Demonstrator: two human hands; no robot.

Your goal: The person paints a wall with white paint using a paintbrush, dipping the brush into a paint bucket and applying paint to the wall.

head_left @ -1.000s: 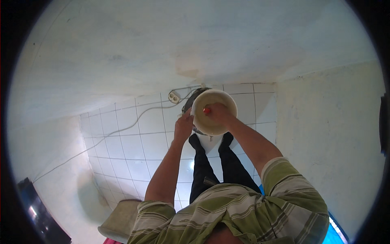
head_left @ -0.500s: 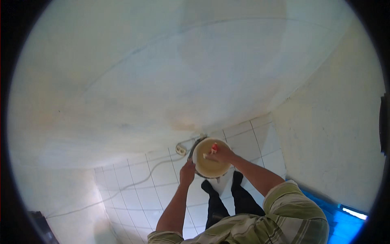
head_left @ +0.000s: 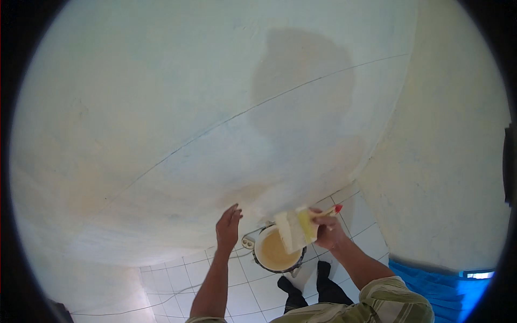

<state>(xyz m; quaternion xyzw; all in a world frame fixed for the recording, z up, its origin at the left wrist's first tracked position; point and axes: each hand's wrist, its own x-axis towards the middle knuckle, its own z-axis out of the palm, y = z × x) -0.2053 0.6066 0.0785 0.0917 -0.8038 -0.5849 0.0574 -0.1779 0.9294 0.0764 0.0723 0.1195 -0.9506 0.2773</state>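
Observation:
My right hand point(head_left: 328, 234) grips a wide paintbrush point(head_left: 291, 231) by its pale, red-tipped handle. The cream-coated bristles are over the right side of a round bucket point(head_left: 258, 248), hiding part of it. Cream paint point(head_left: 274, 254) fills the inside of the bucket, which stands on the tiled floor by the wall. Off to the bucket's left, my left hand point(head_left: 228, 229) is raised before the pale wall point(head_left: 177, 118). Its fingers are partly stretched and hold nothing visible.
A socket block point(head_left: 247, 242) lies left of the bucket, and a thin cable point(head_left: 161, 301) runs over the white tiles. My feet point(head_left: 291, 284) are just behind the bucket. Blue sheeting point(head_left: 431, 282) lies at the right, and a long thin crack crosses the wall.
My right hand has lifted the brush out of the bucket, up and to the right. The left hand has let go of the bucket's rim and risen left. The view has tilted up.

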